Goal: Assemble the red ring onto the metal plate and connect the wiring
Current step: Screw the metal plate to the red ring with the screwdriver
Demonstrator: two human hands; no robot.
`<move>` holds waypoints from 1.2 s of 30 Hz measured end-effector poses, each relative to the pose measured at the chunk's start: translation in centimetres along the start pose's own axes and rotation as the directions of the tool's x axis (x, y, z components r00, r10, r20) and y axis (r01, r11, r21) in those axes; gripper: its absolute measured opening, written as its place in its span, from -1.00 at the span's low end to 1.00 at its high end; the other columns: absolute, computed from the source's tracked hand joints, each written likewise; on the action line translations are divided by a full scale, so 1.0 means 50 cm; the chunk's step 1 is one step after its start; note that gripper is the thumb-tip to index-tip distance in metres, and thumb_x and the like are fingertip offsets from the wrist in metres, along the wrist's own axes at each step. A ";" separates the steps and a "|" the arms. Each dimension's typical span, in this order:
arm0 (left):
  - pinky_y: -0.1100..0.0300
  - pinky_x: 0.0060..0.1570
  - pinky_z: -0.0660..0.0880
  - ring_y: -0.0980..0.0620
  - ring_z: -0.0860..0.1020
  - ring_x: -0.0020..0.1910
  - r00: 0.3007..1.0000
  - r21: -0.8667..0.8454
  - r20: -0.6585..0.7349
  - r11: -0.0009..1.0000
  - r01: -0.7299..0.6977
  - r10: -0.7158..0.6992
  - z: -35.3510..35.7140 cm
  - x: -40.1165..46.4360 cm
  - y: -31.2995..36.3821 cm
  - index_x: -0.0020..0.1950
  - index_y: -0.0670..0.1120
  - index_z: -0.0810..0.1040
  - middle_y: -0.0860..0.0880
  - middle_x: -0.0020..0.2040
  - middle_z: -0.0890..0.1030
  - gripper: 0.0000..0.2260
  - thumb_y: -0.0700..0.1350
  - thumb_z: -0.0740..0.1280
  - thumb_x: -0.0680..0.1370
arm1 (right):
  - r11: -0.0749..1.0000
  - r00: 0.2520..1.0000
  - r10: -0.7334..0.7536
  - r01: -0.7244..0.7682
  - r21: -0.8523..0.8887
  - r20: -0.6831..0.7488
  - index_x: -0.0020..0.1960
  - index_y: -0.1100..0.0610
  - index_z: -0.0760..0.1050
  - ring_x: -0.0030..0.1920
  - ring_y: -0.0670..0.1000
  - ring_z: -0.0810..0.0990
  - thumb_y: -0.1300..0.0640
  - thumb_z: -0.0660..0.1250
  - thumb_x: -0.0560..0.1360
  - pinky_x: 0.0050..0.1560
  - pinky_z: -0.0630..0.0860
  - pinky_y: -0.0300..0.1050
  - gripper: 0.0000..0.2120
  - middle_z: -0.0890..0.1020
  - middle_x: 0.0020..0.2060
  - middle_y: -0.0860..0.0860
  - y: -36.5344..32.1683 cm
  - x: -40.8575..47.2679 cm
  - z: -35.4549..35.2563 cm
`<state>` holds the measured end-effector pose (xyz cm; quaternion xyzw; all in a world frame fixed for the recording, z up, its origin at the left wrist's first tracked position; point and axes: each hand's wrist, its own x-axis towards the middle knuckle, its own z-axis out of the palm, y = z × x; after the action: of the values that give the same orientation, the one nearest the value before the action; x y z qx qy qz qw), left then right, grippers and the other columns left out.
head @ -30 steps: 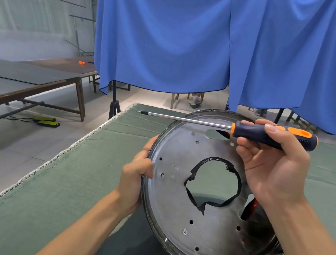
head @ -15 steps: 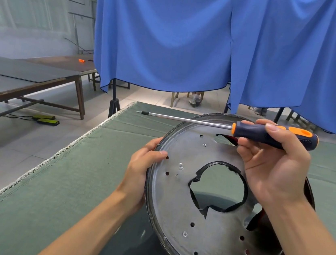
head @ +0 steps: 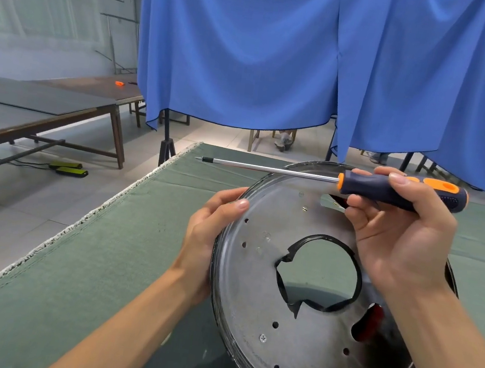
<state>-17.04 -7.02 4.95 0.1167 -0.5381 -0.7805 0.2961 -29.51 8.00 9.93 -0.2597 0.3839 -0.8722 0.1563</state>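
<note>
Left hand grasps rim of round perforated metal plate (jagged central hole, tilted); right hand clenches rubbery orange-navy screwdriver; green felt desk.

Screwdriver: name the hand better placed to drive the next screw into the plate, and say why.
Right. The right hand already grips the screwdriver above the metal plate, while the left hand holds the plate's rim and steadies it.

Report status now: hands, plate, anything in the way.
Left hand grips the plate's left rim, plate tilted up off the green cloth. Right hand holds the screwdriver level, tip clear. Red part shows through a slot. Nothing blocking.
</note>
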 end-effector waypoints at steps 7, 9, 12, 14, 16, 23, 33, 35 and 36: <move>0.00 -0.09 0.59 -0.12 0.64 -0.10 0.997 0.044 0.078 0.999 0.003 -0.006 -0.006 0.001 0.003 0.10 -0.09 0.63 -0.18 -0.01 0.67 -0.66 -0.07 0.27 0.37 | 1.000 1.000 0.000 0.000 -0.005 0.011 -0.16 0.15 0.52 -0.44 0.01 0.61 0.17 0.20 0.42 -0.38 0.56 -0.25 -0.87 0.70 -0.25 0.09 0.001 0.000 0.001; 0.18 -0.34 0.58 -0.01 0.62 -0.32 0.991 0.022 0.136 1.000 0.012 -0.015 -0.010 0.002 0.003 -0.16 -0.02 0.68 -0.08 -0.24 0.66 -0.76 -0.13 0.22 0.35 | 1.000 1.000 0.003 -0.003 -0.007 0.018 -0.16 0.15 0.53 -0.44 0.01 0.62 0.16 0.21 0.41 -0.37 0.57 -0.25 -0.87 0.70 -0.24 0.10 0.001 0.000 0.002; 0.23 -0.41 0.52 0.03 0.58 -0.39 0.977 -0.022 0.210 0.999 0.026 -0.021 -0.014 0.001 0.005 -0.24 -0.03 0.67 -0.03 -0.33 0.62 -0.67 -0.21 0.12 0.30 | 1.000 1.000 0.008 -0.008 -0.005 0.024 -0.16 0.15 0.53 -0.43 0.01 0.62 0.16 0.23 0.38 -0.36 0.57 -0.24 -0.88 0.70 -0.24 0.10 0.001 0.000 0.005; 0.24 -0.42 0.50 0.04 0.55 -0.41 0.974 -0.039 0.224 0.999 0.038 -0.028 -0.015 0.000 0.007 -0.28 -0.06 0.65 -0.03 -0.36 0.59 -0.67 -0.23 0.09 0.25 | 1.000 0.999 0.007 -0.007 -0.005 0.036 -0.17 0.14 0.54 -0.43 0.02 0.62 0.16 0.23 0.38 -0.35 0.58 -0.24 -0.88 0.70 -0.24 0.10 0.002 0.000 0.006; 0.25 -0.44 0.48 0.03 0.53 -0.43 0.975 -0.054 0.220 0.998 0.043 -0.030 -0.016 0.000 0.007 -0.31 -0.07 0.64 -0.03 -0.39 0.56 -0.67 -0.25 0.09 0.21 | 1.000 0.999 0.004 -0.004 -0.001 0.050 -0.21 0.12 0.57 -0.42 0.02 0.63 0.17 0.23 0.39 -0.34 0.58 -0.24 -0.86 0.70 -0.23 0.10 0.002 0.000 0.007; 0.16 -0.31 0.54 -0.07 0.58 -0.21 0.985 -0.030 0.145 0.995 0.099 -0.093 -0.014 0.007 0.000 0.25 -0.13 0.51 -0.15 -0.05 0.62 -0.46 -0.18 0.20 0.26 | 1.000 0.999 -0.002 0.002 -0.004 0.040 -0.22 0.11 0.58 -0.40 0.03 0.63 0.21 0.20 0.46 -0.32 0.58 -0.23 -0.81 0.69 -0.21 0.10 0.004 -0.003 0.005; 0.32 -0.53 0.44 0.12 0.50 -0.58 0.995 -0.102 -0.032 0.991 0.088 -0.092 0.000 0.011 -0.009 -0.08 -0.24 0.44 -0.06 -0.54 0.50 -0.70 0.00 0.32 0.43 | 0.953 0.958 -0.283 0.287 -0.095 0.053 -0.07 0.13 0.55 -0.19 0.12 0.67 0.31 0.29 0.40 -0.12 0.59 -0.12 -0.84 0.67 -0.15 0.07 0.007 -0.012 0.026; 0.32 -0.54 0.45 0.13 0.46 -0.64 0.997 -0.123 -0.021 0.990 0.068 -0.071 0.004 0.010 -0.009 -0.10 -0.32 0.39 -0.07 -0.63 0.47 -0.63 0.02 0.26 0.44 | 0.903 0.919 -0.390 0.395 -0.167 0.065 -0.07 0.12 0.56 -0.16 0.15 0.67 0.33 0.35 0.40 -0.08 0.59 -0.07 -0.83 0.68 -0.15 0.06 0.008 -0.016 0.030; 0.32 -0.52 0.46 0.13 0.46 -0.64 0.998 -0.114 -0.020 0.992 0.062 -0.065 0.005 0.010 -0.010 -0.18 -0.31 0.35 -0.06 -0.63 0.47 -0.63 0.03 0.26 0.43 | 0.879 0.902 -0.426 0.431 -0.203 0.070 -0.05 0.13 0.55 -0.14 0.17 0.67 0.32 0.39 0.39 -0.05 0.59 -0.04 -0.83 0.68 -0.13 0.07 0.010 -0.016 0.030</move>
<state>-17.75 -7.01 4.66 0.1262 -0.4854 -0.8173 0.2836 -27.96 7.20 10.14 -0.3633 0.4065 -0.8358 -0.0645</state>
